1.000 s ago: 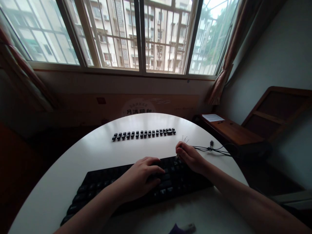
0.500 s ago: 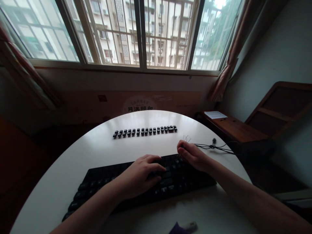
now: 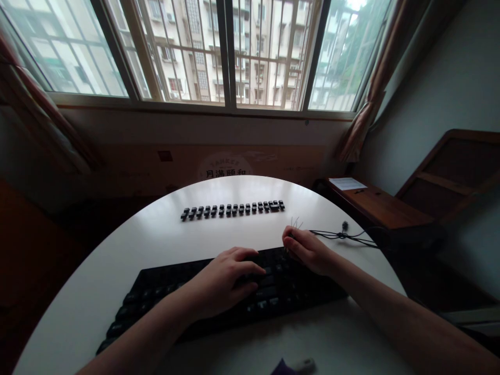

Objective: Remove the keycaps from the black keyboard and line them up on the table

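A black keyboard [image 3: 164,291] lies slantwise on the round white table [image 3: 156,242]. My left hand [image 3: 222,281] rests flat on its middle keys, fingers curved and pressing down. My right hand [image 3: 307,249] is pinched on a thin wire keycap puller [image 3: 296,224] whose prongs stick up above the fingers, over the keyboard's far right end. Behind the keyboard, several removed black keycaps [image 3: 232,209] stand in one straight row.
A black cable [image 3: 344,237] trails off the table's right side. A small purple and white object [image 3: 295,366] lies at the near edge. A wooden side table [image 3: 371,203] with a paper [image 3: 346,183] stands to the right, under the window.
My right hand with the wire puller has sunk slightly toward the keyboard's right end. The left hand stays on the keys. The view has shifted a little.
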Action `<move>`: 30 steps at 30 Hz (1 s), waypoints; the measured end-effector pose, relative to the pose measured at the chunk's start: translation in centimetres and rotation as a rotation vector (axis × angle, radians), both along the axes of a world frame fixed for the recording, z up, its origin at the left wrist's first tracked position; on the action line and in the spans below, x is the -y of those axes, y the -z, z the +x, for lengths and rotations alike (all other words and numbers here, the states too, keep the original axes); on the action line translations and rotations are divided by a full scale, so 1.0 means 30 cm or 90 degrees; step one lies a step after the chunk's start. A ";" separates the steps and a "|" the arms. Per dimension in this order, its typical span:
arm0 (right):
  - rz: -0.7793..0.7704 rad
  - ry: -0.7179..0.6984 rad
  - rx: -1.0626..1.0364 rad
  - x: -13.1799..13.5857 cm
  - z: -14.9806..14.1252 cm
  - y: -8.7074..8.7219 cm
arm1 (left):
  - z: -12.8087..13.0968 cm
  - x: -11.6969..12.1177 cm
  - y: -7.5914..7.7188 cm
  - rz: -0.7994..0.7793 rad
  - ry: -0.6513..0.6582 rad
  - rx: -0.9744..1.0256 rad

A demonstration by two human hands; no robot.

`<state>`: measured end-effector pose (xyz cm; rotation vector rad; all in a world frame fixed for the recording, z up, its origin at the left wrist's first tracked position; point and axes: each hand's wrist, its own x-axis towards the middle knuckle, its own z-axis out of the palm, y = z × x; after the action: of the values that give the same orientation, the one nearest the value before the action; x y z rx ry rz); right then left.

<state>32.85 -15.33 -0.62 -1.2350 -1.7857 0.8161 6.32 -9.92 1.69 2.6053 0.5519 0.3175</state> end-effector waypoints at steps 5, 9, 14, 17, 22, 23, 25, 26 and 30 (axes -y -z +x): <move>0.060 -0.016 0.088 0.018 -0.005 -0.026 | 0.003 0.000 0.000 0.003 -0.003 -0.002; 0.113 -0.030 0.162 0.024 -0.013 -0.036 | 0.002 0.003 -0.005 0.002 -0.005 -0.004; 0.147 -0.043 0.191 0.022 -0.021 -0.031 | 0.001 -0.002 -0.002 0.007 0.002 -0.011; 0.155 -0.034 0.175 0.023 -0.020 -0.022 | 0.001 -0.004 0.003 0.004 0.002 -0.001; 0.142 0.020 0.071 0.027 -0.011 0.006 | 0.000 -0.004 0.006 -0.003 -0.004 0.003; 0.137 0.022 0.058 0.027 -0.010 0.012 | -0.001 -0.004 0.005 -0.001 -0.004 0.002; 0.127 0.028 0.036 0.029 -0.009 0.023 | -0.004 -0.003 0.004 0.002 -0.003 0.004; 0.123 0.033 0.026 0.029 -0.009 0.027 | -0.004 -0.002 0.003 0.003 -0.002 0.004; 0.102 0.031 -0.018 0.028 -0.016 0.034 | -0.005 0.001 0.002 0.004 -0.001 -0.001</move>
<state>32.37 -16.18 -1.64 -1.1512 -1.7548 0.6461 6.17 -9.96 1.61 2.6121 0.5538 0.3172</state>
